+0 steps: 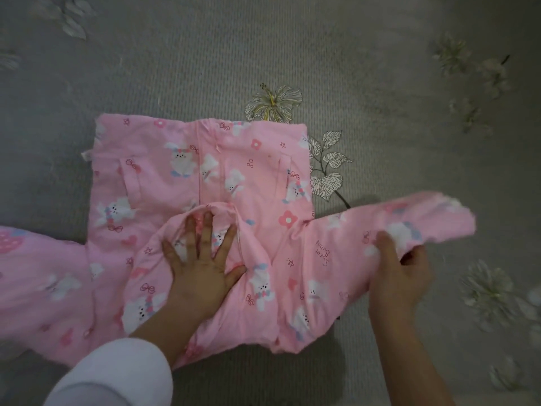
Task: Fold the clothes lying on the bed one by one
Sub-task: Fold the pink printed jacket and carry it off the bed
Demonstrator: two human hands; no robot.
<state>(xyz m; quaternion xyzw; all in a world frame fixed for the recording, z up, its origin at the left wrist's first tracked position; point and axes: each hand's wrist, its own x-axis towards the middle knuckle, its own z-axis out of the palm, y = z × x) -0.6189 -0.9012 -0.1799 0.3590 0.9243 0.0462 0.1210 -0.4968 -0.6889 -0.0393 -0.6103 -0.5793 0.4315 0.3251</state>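
grey flower-stitched bed (380,54) fills the view, and a pink bunny-print garment (181,171) lies spread across its middle, hem away from the person. both sleeves are out sideways, so folding looks barely begun. the left hand (202,268) presses flat, fingers splayed, on the neck area. the right hand (401,273) curls its fingers round the right-side sleeve (424,218), seemingly to bring it inward.
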